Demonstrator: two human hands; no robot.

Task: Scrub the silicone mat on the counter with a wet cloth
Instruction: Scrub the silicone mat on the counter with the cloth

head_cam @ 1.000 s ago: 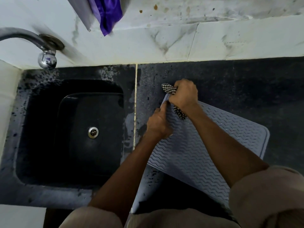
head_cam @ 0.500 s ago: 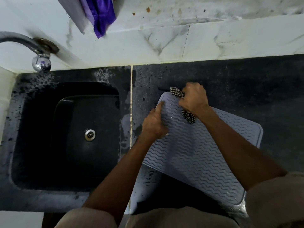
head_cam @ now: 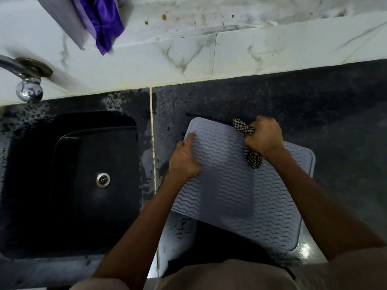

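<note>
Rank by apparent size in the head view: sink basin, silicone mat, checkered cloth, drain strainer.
1. sink basin and silicone mat: look alike, too close to rank
2. checkered cloth, partly hidden in the right hand
3. drain strainer

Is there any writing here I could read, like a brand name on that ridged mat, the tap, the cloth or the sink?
None: no word, number or label can be read.
Silicone mat: only raised wavy ridges.
Checked cloth, gripped by the right hand: only a checked pattern.
Tap, sink drain and wall tiles: no markings visible.
</note>
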